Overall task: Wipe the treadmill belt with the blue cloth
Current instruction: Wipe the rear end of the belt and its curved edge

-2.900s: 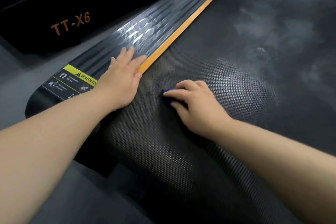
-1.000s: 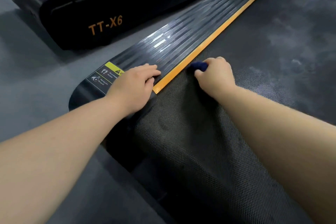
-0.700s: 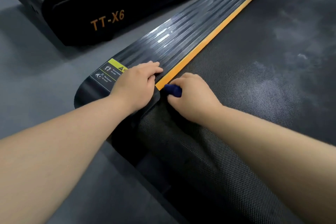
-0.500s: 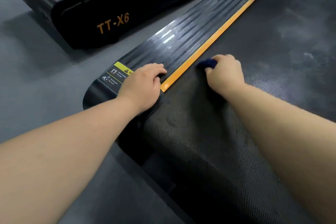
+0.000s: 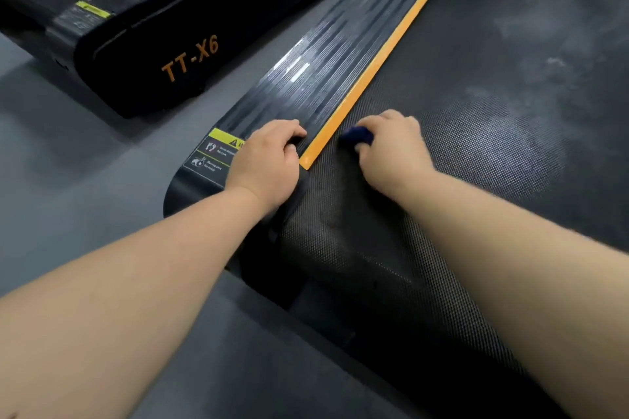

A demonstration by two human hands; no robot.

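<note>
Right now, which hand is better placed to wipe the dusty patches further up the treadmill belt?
The right hand. It grips the blue cloth on the belt, beside the orange strip, with dusty patches just ahead. The left hand rests on the side rail, off the belt, holding nothing.

My left hand rests on the near end of the side rail, partly covering the warning label on the rail's left part. Just right of it the edge strip runs between rail and belt. My right hand lies on the belt beside that strip, with the cloth under my fingertips. A second treadmill stands behind to the left, with floor between.
</note>
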